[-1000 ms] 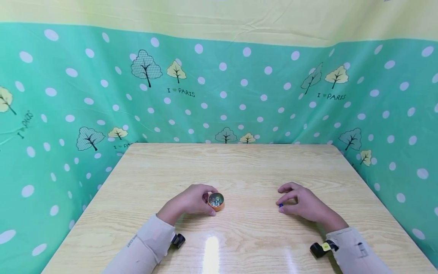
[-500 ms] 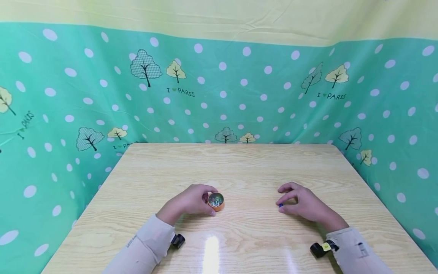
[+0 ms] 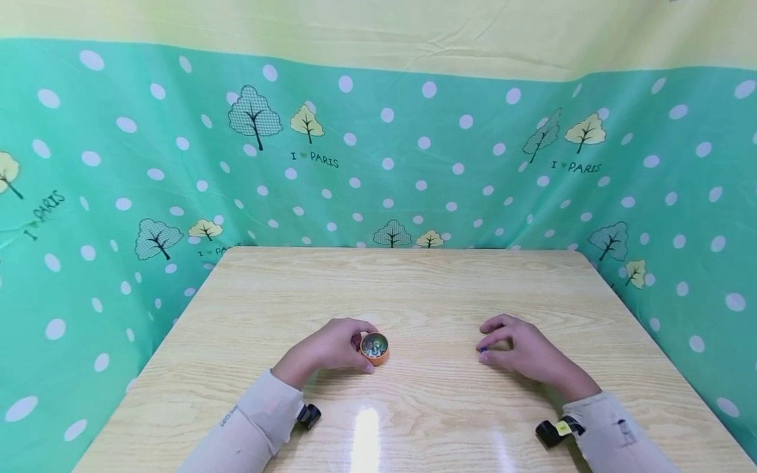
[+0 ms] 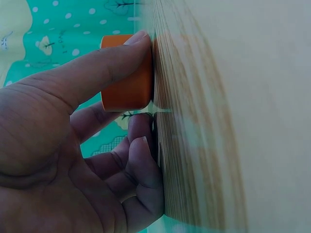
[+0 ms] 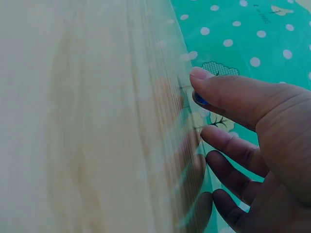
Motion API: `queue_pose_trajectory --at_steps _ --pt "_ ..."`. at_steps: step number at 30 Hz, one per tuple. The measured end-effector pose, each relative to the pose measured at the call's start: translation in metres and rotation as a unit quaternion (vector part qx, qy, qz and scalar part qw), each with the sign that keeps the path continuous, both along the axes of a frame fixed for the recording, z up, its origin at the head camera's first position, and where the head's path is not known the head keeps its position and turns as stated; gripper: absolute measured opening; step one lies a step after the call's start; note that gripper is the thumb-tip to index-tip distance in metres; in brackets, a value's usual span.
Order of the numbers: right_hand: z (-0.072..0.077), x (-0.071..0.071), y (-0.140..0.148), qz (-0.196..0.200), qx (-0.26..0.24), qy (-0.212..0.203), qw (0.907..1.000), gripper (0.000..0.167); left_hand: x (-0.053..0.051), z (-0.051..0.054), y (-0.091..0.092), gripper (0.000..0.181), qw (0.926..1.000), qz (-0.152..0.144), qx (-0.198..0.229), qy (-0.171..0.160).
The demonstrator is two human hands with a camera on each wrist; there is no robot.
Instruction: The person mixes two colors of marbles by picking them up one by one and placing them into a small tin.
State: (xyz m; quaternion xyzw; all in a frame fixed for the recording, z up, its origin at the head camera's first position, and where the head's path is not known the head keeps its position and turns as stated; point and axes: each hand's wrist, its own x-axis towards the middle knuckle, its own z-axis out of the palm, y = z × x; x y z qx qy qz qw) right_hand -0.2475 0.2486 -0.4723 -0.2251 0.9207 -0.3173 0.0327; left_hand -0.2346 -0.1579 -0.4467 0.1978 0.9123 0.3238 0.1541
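My left hand (image 3: 340, 345) grips a small round orange container (image 3: 382, 359) standing on the wooden table, with thumb and a finger on its sides. Shiny dark and greenish contents show inside its top in the head view; what they are cannot be made out. The left wrist view has the container's plain orange wall (image 4: 125, 92) beside my thumb. To the right, my right hand (image 3: 526, 351) pinches a tiny glossy blue bead-like piece (image 5: 199, 99) between thumb and index finger, low over the table. Most of the piece is hidden by the fingertips. The other right fingers are loosely bent.
The light wooden table (image 3: 414, 282) extends beyond both hands to its far edge. Around it hangs a green dotted curtain (image 3: 402, 151) with tree prints. A black wrist camera (image 3: 550, 433) sits below the right hand, another (image 3: 309, 416) below the left.
Right thumb and index finger have shifted slightly, and less of the blue piece shows in the head view. The left hand and the orange container keep their place.
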Motion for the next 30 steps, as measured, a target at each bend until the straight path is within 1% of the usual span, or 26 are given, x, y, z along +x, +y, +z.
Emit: queue_pose_trajectory --at_steps 6,14,22,30 --pt "0.0 -0.004 -0.008 0.01 -0.008 0.016 0.9998 0.012 -0.001 0.001 0.001 0.063 1.0 0.001 -0.002 -0.001" --pt "0.005 -0.01 -0.022 0.007 -0.017 0.024 0.9995 0.013 -0.001 -0.001 0.0 0.064 1.0 0.005 -0.003 -0.003" --pt "0.015 -0.014 -0.036 0.017 -0.017 0.051 0.9984 0.016 -0.001 -0.004 0.0 0.064 1.0 0.003 -0.004 -0.002" --pt "0.025 -0.016 -0.052 0.038 -0.032 0.053 0.9974 0.016 -0.003 -0.005 0.0 0.061 1.0 0.001 0.0 0.001"
